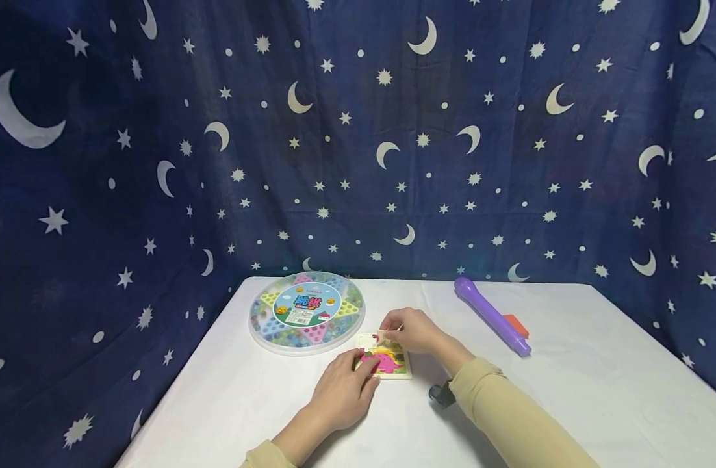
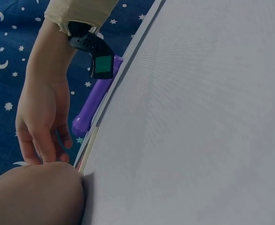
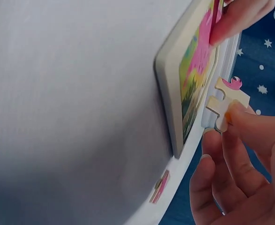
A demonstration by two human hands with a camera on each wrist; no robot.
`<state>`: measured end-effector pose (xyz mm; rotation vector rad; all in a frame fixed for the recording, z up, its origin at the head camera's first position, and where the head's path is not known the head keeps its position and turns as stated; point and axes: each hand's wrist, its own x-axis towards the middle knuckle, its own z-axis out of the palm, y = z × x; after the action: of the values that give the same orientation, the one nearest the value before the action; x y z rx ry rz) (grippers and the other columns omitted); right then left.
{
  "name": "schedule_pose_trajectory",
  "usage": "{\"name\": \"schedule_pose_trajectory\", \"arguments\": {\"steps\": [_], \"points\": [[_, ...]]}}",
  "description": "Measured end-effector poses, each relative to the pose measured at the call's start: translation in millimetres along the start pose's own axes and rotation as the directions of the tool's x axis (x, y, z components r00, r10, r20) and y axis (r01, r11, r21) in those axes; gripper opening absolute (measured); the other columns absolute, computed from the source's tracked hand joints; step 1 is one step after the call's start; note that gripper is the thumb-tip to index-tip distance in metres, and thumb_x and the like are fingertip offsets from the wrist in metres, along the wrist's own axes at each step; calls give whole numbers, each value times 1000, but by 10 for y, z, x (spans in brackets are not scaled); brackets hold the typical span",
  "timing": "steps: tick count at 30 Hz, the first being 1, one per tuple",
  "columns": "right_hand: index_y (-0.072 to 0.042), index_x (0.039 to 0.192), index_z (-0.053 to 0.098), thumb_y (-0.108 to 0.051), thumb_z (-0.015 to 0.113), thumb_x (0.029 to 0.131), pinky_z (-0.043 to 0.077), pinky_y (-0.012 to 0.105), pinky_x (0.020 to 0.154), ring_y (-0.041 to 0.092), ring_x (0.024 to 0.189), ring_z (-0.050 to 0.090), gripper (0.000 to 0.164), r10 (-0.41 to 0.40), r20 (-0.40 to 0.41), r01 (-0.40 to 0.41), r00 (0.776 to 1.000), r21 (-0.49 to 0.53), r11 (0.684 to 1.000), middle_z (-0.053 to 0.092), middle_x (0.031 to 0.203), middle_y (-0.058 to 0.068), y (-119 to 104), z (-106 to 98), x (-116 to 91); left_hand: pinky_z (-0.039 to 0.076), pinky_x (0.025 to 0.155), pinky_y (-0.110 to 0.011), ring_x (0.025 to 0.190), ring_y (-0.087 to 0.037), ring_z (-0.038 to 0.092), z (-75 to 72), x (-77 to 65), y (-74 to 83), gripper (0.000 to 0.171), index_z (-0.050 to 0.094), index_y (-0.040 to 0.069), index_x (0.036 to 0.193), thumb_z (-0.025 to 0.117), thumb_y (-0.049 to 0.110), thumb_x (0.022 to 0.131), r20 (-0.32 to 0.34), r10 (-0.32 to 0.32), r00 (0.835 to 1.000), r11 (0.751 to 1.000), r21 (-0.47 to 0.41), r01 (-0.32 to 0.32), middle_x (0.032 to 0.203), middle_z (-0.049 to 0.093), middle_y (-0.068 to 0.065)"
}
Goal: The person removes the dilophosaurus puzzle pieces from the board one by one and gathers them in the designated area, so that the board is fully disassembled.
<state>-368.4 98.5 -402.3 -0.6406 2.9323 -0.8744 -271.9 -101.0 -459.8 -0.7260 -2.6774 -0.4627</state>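
A small wooden jigsaw puzzle (image 1: 400,374) with a pink dinosaur picture lies on the white table. Its upper-left part shows bare pale wood. My left hand (image 1: 342,389) holds the puzzle's lower-left corner, one fingertip on the pink picture. Over the far edge, my right hand (image 1: 413,330) pinches a jigsaw piece (image 3: 225,104) between thumb and fingers, pale with a bit of pink on one end. Another pink piece (image 3: 160,187) lies on the table near the board in the right wrist view. The left wrist view has the right hand (image 2: 42,117) bent downward; its fingertips are hidden.
A round Chinese checkers box (image 1: 306,312) with coloured marbles lies at the back left. On the right are a purple microphone-shaped stick (image 1: 492,316) and an orange block (image 1: 517,326) partly behind it. A black wrist device (image 1: 442,394) hangs under the right sleeve.
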Motion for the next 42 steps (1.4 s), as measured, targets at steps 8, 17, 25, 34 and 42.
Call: {"name": "schedule_pose_trajectory", "arguments": {"steps": [8,17,25,34,42], "points": [[-24,99,75,-17,76,94,52,33,68,16,78,60,8,54,-37,-52,998,39,998,67,88,-3,165,-105,-59,43,107,-51,131,-32,51,34,-6,-11,37,64,19,138,57,31,104,-31,2,1000,1000,-19,-2,139,55,-16],[-16,94,74,-20,77,93,49,33,68,14,70,60,5,79,-50,-77,996,43,996,66,77,-4,339,-237,-100,40,109,-53,133,-32,49,30,-5,-18,38,63,18,138,56,32,104,-23,7,1000,999,-47,-8,142,54,-16],[-18,92,73,-21,78,92,47,34,65,15,65,62,6,99,-53,-96,994,49,994,69,75,-1,458,-302,-124,40,110,-53,134,-31,49,22,-2,-16,38,62,18,139,55,33,104,-13,8,1000,999,-36,-8,143,54,-16],[-19,93,74,-20,78,92,47,35,66,17,66,63,4,174,-63,-172,983,42,984,70,83,1,574,-371,-156,40,109,-52,133,-32,50,13,-16,-11,39,62,17,140,55,32,104,-6,11,1000,1000,-29,-11,142,55,-17],[-15,99,73,-20,73,96,49,34,64,19,71,61,6,246,-54,-243,968,59,968,68,87,3,693,-460,-212,40,110,-52,134,-32,49,17,-10,-11,39,62,17,140,55,32,105,-8,10,1000,999,-32,-11,142,55,-17]]}}
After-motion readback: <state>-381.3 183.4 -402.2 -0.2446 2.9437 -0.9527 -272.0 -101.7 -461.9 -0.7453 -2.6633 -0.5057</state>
